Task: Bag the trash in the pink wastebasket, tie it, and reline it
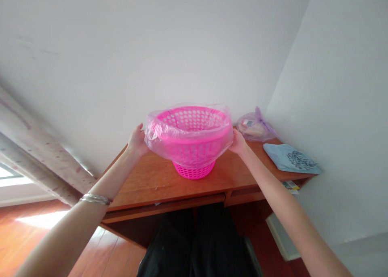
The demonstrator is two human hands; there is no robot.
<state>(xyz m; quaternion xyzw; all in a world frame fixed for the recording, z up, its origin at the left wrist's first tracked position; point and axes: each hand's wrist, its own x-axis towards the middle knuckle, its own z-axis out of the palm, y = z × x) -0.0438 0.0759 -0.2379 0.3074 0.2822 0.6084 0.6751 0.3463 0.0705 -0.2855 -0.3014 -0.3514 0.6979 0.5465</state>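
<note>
A bright pink perforated plastic basket (195, 172) stands upright on the wooden desk. Around its rim and upper sides hangs a thin, see-through pinkish plastic bag (162, 133), its lower edge draped outside above the basket's base. My left hand (138, 141) is at the bag's left side, fingers curled and pressed to the film near the rim. On the opposite side, my right hand (237, 142) grips the bag's edge, its fingertips partly hidden behind the plastic.
The desk (142, 180) stands against the wall. At its back right lies a tied purple plastic bag (256, 127) with things inside. A light blue pouch with a dark print (289, 158) rests at the right end. A curtain (45, 147) hangs on the left.
</note>
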